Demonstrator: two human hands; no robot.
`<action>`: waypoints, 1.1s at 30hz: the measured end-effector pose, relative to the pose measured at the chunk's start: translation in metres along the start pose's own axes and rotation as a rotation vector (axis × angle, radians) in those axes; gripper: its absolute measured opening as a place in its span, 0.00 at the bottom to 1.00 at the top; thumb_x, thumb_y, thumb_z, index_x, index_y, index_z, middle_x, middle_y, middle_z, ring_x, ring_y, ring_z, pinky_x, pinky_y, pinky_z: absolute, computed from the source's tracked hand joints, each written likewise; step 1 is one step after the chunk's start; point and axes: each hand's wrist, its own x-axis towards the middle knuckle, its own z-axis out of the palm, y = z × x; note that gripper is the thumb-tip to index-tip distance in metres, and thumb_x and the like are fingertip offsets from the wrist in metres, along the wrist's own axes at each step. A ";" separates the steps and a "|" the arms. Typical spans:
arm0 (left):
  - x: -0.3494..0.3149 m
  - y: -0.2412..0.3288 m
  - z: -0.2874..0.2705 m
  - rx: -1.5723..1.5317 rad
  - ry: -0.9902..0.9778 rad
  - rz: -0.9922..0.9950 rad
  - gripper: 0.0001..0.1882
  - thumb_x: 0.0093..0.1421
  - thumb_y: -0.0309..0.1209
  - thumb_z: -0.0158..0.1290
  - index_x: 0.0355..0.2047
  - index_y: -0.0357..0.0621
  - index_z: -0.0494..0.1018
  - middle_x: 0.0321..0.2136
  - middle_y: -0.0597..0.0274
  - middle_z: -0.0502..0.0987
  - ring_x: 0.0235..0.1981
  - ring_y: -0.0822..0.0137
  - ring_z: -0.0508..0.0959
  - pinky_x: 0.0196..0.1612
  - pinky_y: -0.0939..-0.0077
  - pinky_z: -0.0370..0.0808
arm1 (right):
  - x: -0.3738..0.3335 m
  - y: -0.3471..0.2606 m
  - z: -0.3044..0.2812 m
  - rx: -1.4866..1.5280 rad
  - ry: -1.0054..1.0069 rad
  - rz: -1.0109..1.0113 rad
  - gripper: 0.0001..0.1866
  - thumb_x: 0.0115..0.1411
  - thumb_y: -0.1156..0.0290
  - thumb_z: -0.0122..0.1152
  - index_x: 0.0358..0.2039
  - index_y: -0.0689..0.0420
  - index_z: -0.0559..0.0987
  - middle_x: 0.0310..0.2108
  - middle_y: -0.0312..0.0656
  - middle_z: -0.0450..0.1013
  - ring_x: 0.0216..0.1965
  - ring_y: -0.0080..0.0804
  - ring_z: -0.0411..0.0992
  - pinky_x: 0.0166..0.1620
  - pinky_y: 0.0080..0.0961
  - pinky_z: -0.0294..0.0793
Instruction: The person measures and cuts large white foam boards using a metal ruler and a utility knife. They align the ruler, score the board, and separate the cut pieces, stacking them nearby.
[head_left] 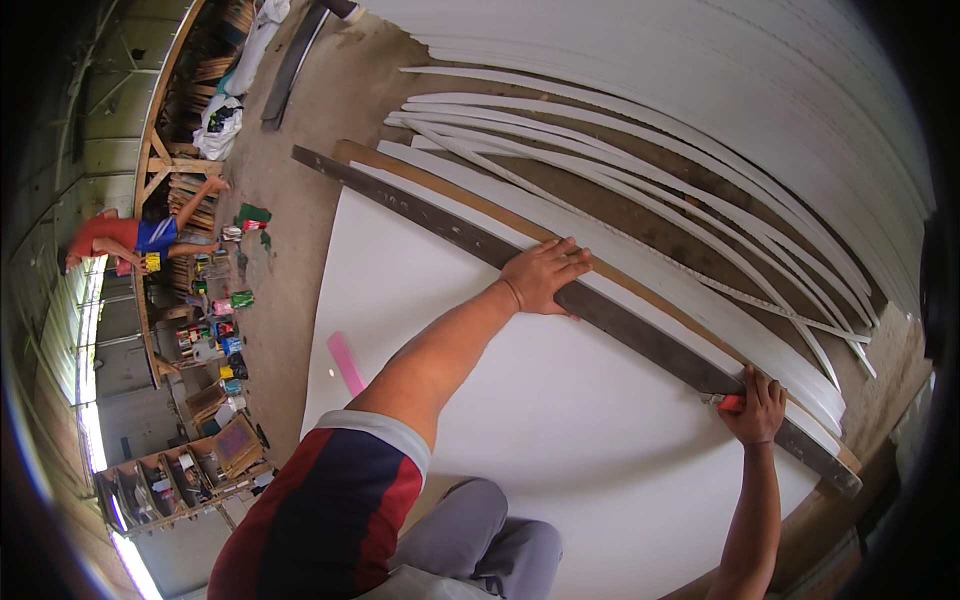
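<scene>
A long dark straightedge (430,215) lies slantwise across a large white sheet (590,450), close to its far edge. My left hand (545,275) rests flat on the middle of this bar, fingers spread and pointing right. Further right, my right hand (757,408) is closed around a red-handled utility knife (733,403). Its metal tip points left, against the near side of the straightedge. Most of the handle is hidden by my fingers. Beyond the bar run a white strip and a brown board edge (480,205).
Several long thin white strips (600,160) lie curved on the floor past the sheet. A stack of large pale sheets (720,70) fills the upper right. A pink strip (346,362) lies on the white sheet. At left, another person (130,236) is near cluttered wooden shelves (165,480).
</scene>
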 end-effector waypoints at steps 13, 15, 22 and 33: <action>0.002 -0.003 0.010 0.016 0.225 0.106 0.54 0.35 0.54 0.81 0.63 0.48 0.76 0.69 0.60 0.73 0.72 0.50 0.70 0.72 0.50 0.69 | 0.005 0.006 -0.005 -0.003 -0.016 -0.011 0.39 0.43 0.41 0.79 0.53 0.50 0.85 0.52 0.32 0.79 0.39 0.36 0.78 0.43 0.34 0.78; -0.002 -0.004 0.010 0.041 0.170 0.056 0.55 0.35 0.53 0.81 0.64 0.47 0.75 0.69 0.59 0.73 0.72 0.49 0.69 0.73 0.50 0.68 | 0.007 0.007 -0.005 0.018 -0.004 0.007 0.42 0.43 0.40 0.78 0.56 0.51 0.83 0.50 0.31 0.78 0.41 0.34 0.77 0.44 0.34 0.77; 0.007 -0.003 0.009 0.034 0.156 0.081 0.55 0.34 0.51 0.82 0.63 0.46 0.75 0.69 0.55 0.73 0.73 0.49 0.68 0.74 0.50 0.66 | 0.001 0.011 -0.002 0.040 0.055 -0.013 0.45 0.41 0.39 0.78 0.55 0.57 0.83 0.43 0.32 0.77 0.38 0.32 0.75 0.44 0.32 0.76; 0.003 -0.002 0.001 0.029 0.180 0.094 0.53 0.37 0.53 0.80 0.63 0.47 0.76 0.69 0.57 0.73 0.72 0.50 0.69 0.73 0.49 0.68 | 0.008 0.006 -0.004 0.050 0.005 0.015 0.43 0.41 0.38 0.80 0.53 0.53 0.84 0.47 0.32 0.80 0.42 0.38 0.78 0.43 0.34 0.79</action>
